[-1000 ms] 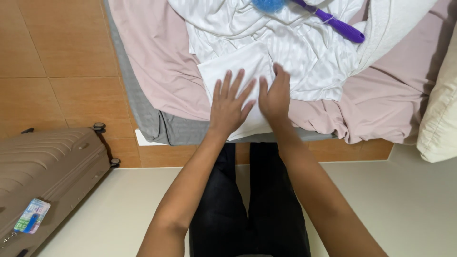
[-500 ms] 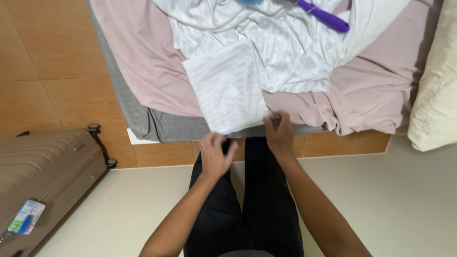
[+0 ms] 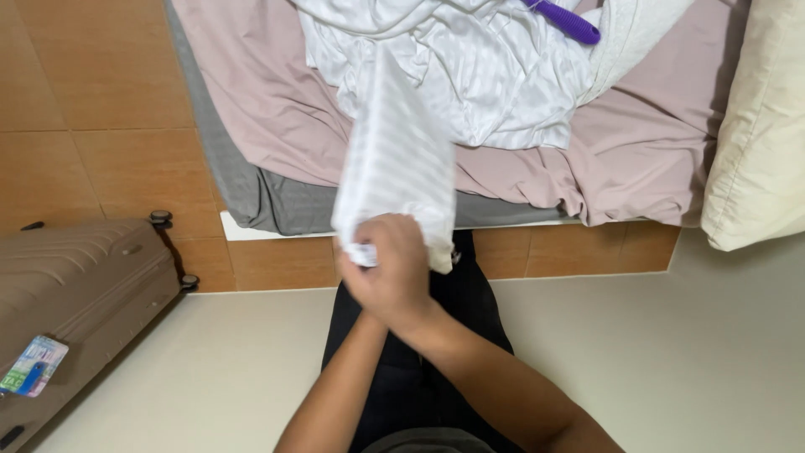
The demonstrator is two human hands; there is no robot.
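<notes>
Thin white striped cloth (image 3: 394,168), matt pink bedsheet (image 3: 277,109), glossy purple plastic handle (image 3: 566,20), ribbed hard-shell suitcase (image 3: 75,294)

Floor: cream tile (image 3: 671,352).
Bed: pink sheet (image 3: 277,109), grey mattress edge (image 3: 277,201).
Left: taupe suitcase (image 3: 75,285).
Right: cream pillow (image 3: 763,126).

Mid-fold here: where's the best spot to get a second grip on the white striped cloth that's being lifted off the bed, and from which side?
Probably the far end of the white striped cloth, coming from above the bed. The hands bunch its near edge together, the left hand mostly hidden, and the panel stretches away toward the white pile, leaving that end free.
</notes>
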